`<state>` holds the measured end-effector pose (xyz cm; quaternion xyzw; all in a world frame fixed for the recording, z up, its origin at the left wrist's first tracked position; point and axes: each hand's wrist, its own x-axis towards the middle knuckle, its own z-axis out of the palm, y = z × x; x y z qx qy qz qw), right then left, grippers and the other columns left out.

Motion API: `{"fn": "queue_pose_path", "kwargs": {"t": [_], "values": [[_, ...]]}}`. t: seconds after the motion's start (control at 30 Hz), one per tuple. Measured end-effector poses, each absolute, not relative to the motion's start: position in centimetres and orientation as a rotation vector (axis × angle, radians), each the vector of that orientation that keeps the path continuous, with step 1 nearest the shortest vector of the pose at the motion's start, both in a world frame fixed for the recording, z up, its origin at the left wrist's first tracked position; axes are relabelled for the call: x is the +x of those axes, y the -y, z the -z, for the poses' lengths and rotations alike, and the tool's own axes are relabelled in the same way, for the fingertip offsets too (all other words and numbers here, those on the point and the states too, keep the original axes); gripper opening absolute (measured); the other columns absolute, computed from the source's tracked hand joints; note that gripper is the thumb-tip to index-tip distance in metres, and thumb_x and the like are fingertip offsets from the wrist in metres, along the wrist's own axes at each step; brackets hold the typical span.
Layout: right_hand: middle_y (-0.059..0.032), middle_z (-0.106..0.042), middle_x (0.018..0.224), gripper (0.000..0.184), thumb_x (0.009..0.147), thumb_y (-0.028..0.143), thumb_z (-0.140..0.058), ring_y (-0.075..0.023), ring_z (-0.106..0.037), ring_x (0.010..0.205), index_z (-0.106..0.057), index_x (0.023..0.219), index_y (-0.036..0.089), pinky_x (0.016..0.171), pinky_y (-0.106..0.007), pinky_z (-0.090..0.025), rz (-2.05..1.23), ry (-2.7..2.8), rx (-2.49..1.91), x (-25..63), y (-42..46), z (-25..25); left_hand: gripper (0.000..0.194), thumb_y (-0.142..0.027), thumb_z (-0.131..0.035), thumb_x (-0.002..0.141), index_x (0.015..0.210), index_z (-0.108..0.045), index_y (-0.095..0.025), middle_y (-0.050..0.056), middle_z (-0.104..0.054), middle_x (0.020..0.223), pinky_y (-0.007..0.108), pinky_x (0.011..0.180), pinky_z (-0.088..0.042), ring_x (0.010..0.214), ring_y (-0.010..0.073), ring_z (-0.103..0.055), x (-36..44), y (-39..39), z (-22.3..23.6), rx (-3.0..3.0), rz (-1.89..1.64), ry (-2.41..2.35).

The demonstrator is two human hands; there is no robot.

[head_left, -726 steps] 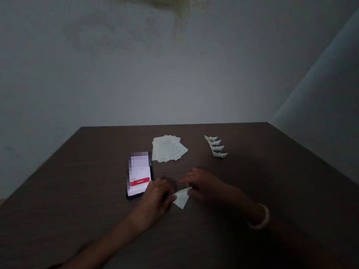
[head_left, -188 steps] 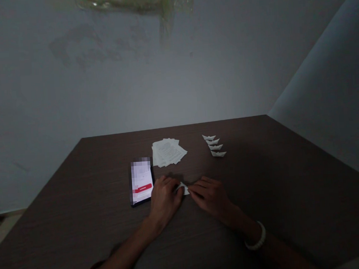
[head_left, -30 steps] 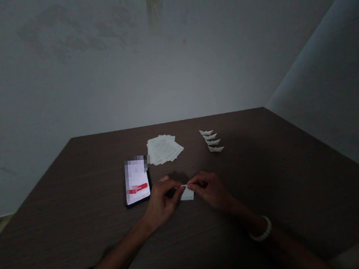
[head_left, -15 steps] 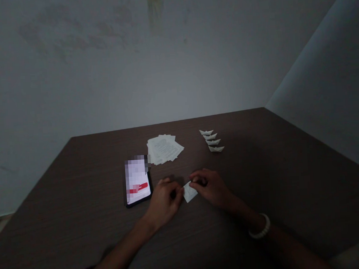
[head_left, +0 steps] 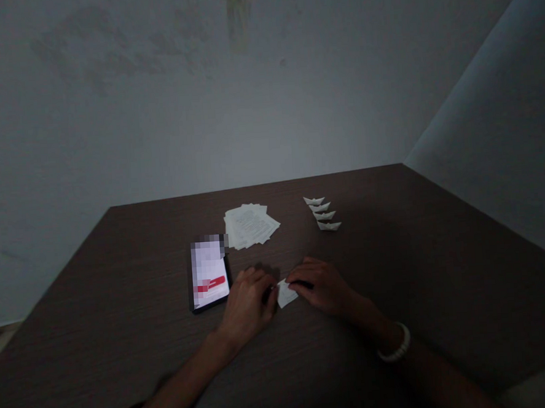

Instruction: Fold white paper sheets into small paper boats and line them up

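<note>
A small piece of white paper (head_left: 286,294) lies between my hands, low over the dark table. My left hand (head_left: 249,299) pinches its left edge between thumb and fingers. From the other side, my right hand (head_left: 320,282) grips the upper right part, its fingertips covering that corner. Faint print shows on the paper, but its folds are too small to make out. Beyond my right hand, several folded paper boats (head_left: 329,226) stand in a slanting row.
A fanned pile of printed paper sheets (head_left: 250,225) lies beyond my left hand. To its front left, close to my left hand, rests a phone (head_left: 209,269) with a lit screen. The brown table (head_left: 132,255) reaches back to a grey wall (head_left: 267,124).
Both hands keep hold of the paper. My right fingers have flattened and lowered over its upper right part, and less of the paper shows. The boats, pile and phone stay put.
</note>
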<state>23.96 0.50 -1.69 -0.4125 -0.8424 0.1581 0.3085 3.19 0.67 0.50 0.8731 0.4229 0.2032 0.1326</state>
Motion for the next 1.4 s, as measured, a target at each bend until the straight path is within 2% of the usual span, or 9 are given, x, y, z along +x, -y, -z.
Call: {"fn": "queue_pose_path", "kwargs": {"t": [0.13, 0.23, 0.53, 0.77, 0.97, 1.17, 1.4], "values": [[-0.0004, -0.073, 0.095, 0.013, 0.084, 0.016, -0.065, -0.0165, -0.063, 0.085, -0.068, 0.095, 0.022, 0.083, -0.03, -0.046, -0.459, 2.259, -1.044, 24.3, -0.5, 1.2, 0.014, -0.017, -0.052, 0.087, 0.078, -0.063, -0.018, 0.005, -0.059, 0.076, 0.037, 0.073, -0.04, 0.081, 0.0236, -0.052, 3.1, -0.9, -0.3, 2.556, -0.591, -1.185], [-0.0009, -0.073, 0.095, 0.015, 0.082, 0.017, -0.068, -0.0167, -0.063, 0.087, -0.069, 0.096, 0.022, 0.082, -0.03, -0.046, -0.484, 2.27, -1.039, 24.4, -0.5, 0.9, 0.014, -0.016, -0.052, 0.088, 0.08, -0.064, -0.017, 0.006, -0.059, 0.078, 0.039, 0.074, -0.04, 0.081, 0.0237, -0.051, 3.1, -1.1, -0.2, 2.566, -0.602, -1.149], [-0.001, -0.073, 0.097, 0.021, 0.077, 0.017, -0.074, -0.0173, -0.065, 0.086, -0.069, 0.096, 0.021, 0.083, -0.031, -0.046, -0.504, 2.284, -1.012, 24.7, -0.7, 0.8, 0.028, -0.002, -0.044, 0.085, 0.099, -0.065, -0.016, 0.008, -0.058, 0.098, 0.033, 0.078, -0.046, 0.092, 0.0205, -0.051, 2.8, -1.1, 0.0, 2.567, -0.597, -0.777], [-0.0005, -0.073, 0.096, 0.017, 0.079, 0.013, -0.07, -0.0161, -0.065, 0.087, -0.068, 0.094, 0.022, 0.087, -0.031, -0.044, -0.513, 2.271, -1.002, 24.7, -0.8, 1.2, 0.02, -0.011, -0.049, 0.087, 0.094, -0.066, -0.017, 0.007, -0.057, 0.094, 0.037, 0.078, -0.045, 0.09, 0.0211, -0.051, 2.4, -0.7, -1.0, 2.569, -0.507, -0.668], [-0.0006, -0.071, 0.096, 0.015, 0.081, 0.014, -0.068, -0.0154, -0.064, 0.09, -0.067, 0.094, 0.022, 0.089, -0.031, -0.042, -0.519, 2.274, -0.995, 24.8, -0.7, 0.8, 0.018, -0.026, -0.056, 0.09, 0.101, -0.066, -0.017, 0.008, -0.057, 0.099, 0.041, 0.081, -0.046, 0.094, 0.0239, -0.051, 2.2, -0.5, -0.9, 2.629, -0.502, -0.669], [-0.0013, -0.07, 0.096, 0.012, 0.082, 0.016, -0.067, -0.0156, -0.062, 0.089, -0.067, 0.092, 0.022, 0.085, -0.03, -0.045, -0.497, 2.27, -1.025, 24.7, -0.6, 1.0, 0.018, -0.018, -0.05, 0.093, 0.097, -0.067, -0.018, 0.007, -0.058, 0.102, 0.036, 0.08, -0.048, 0.095, 0.0208, -0.053, 2.3, -0.4, -0.7, 2.6, -0.537, -0.56], [-0.0023, -0.069, 0.096, 0.011, 0.082, 0.016, -0.066, -0.0156, -0.061, 0.089, -0.068, 0.092, 0.022, 0.085, -0.03, -0.045, -0.485, 2.261, -1.032, 24.7, -0.5, 1.0, 0.018, -0.016, -0.05, 0.09, 0.095, -0.067, -0.017, 0.007, -0.061, 0.098, 0.037, 0.083, -0.049, 0.093, 0.0208, -0.055, 2.3, 0.0, -1.4, 2.646, -0.468, -0.546]]}}
